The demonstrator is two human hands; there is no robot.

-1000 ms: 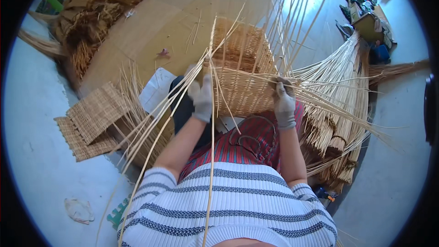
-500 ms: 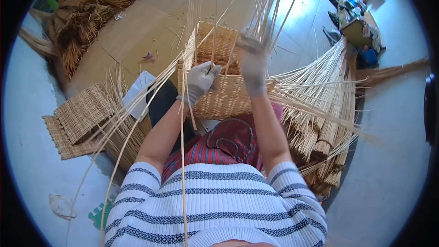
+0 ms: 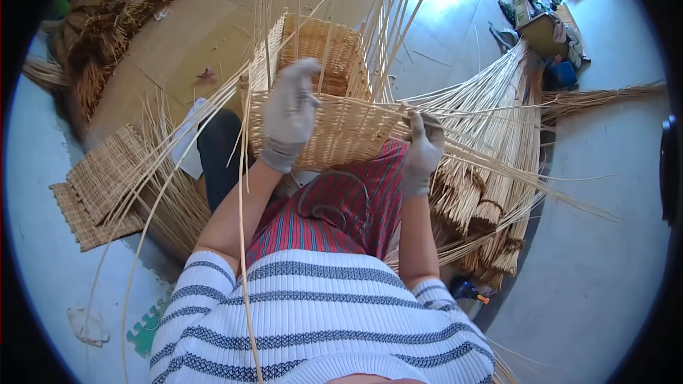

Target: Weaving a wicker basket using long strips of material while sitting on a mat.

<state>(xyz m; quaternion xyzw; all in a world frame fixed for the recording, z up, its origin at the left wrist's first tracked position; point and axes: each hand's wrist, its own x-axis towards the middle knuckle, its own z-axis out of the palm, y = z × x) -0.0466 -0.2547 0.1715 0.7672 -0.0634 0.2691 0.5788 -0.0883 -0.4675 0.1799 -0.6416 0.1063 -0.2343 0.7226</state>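
Though apart, 2 hands [image 3: 288, 110] [image 3: 423, 156] at basket [image 3: 341, 128].

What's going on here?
A person in gloves has a woven basket in front of their lap. The right hand holds strands at its near right corner; the left hand is raised by the near wall, whether touching is unclear. Loose ends stick up and out to both sides. Woven panels lie left, pale bundles right.
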